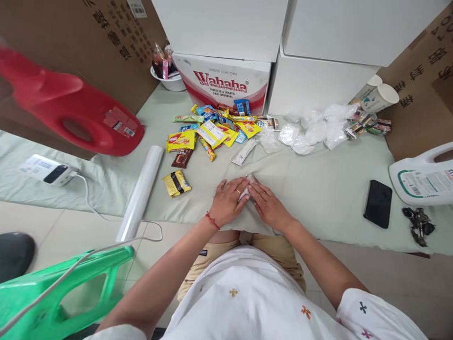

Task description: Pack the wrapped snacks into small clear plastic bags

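Observation:
Near the front edge of the table, a small brownish-pink packet [251, 179], seemingly in clear plastic film, lies between my two hands and is mostly covered by them. My left hand [228, 202] holds it from the left, its fingers pressed over the packet. From the other side my right hand [269, 208] grips it with fingers laid close together on top. Just beyond my fingertips is a white stick sachet [245, 152]. A heap of snack packs [212, 133] spreads behind it, and a yellow snack pack [176, 183] lies apart on the left.
Crumpled clear plastic bundles [314, 130] lie at the back right. A roll of clear film [140, 193] overhangs the front edge on the left, near a red jug [71, 104]. A black phone [378, 204] and keys [418, 225] rest right. Boxes [226, 82] line the back.

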`<state>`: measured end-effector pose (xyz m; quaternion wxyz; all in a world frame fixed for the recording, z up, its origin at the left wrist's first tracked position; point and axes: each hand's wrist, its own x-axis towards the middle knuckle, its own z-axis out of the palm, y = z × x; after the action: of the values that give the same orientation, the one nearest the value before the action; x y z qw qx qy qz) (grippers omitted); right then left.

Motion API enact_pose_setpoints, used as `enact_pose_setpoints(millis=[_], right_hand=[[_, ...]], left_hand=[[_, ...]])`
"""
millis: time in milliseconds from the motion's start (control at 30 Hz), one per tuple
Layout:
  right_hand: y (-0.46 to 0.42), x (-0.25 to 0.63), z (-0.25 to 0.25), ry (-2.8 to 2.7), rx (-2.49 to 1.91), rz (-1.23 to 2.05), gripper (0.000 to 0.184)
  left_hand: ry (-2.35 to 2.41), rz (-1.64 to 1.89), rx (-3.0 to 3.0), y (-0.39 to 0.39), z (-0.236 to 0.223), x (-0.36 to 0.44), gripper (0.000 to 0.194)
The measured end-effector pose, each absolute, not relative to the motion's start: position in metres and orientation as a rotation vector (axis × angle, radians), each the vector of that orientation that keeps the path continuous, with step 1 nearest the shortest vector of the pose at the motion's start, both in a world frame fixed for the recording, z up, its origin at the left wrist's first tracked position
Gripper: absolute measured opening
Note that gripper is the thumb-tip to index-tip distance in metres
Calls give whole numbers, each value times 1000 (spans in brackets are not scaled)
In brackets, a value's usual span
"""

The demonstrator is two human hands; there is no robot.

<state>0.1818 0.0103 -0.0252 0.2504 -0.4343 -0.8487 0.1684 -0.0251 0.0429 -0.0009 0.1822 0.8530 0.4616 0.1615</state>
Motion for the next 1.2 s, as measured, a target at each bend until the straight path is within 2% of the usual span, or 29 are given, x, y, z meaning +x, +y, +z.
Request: enact_pose_setpoints(millis=[133,267,367,500,600,767,933,1067,1200], right_hand=[[26,185,-14,-2423,-1282,352,63],[49,189,-5,-2477,-1319,353,53],[56,193,6,-2348,-1230,580,44],[45,192,15,-1874,-1135,1006,42],[31,185,6,-1602,-1194,1109,45],[-3,175,-18,-1542,-1513,702,56],[-33,192,-19,-1566,-1583,512,64],[-25,277,-15,-1067,-1827,320,53],[15,400,-21,-582,-2117,-16,40]], left_hand=[[1274,411,2384,54,-8,-24,76],[1112,468,2172,77,-4,-37,92],[920,541,1706,88,3,-52,86],[684,642,1058,71,8,-49,58],[666,775,748,47,4,-25,60],[934,825,605,27,-5,19,64],[1035,787,894,18,1,53,64],[934,674,1294,10,9,67,48],[1119,714,1581,20,7,42,35]])
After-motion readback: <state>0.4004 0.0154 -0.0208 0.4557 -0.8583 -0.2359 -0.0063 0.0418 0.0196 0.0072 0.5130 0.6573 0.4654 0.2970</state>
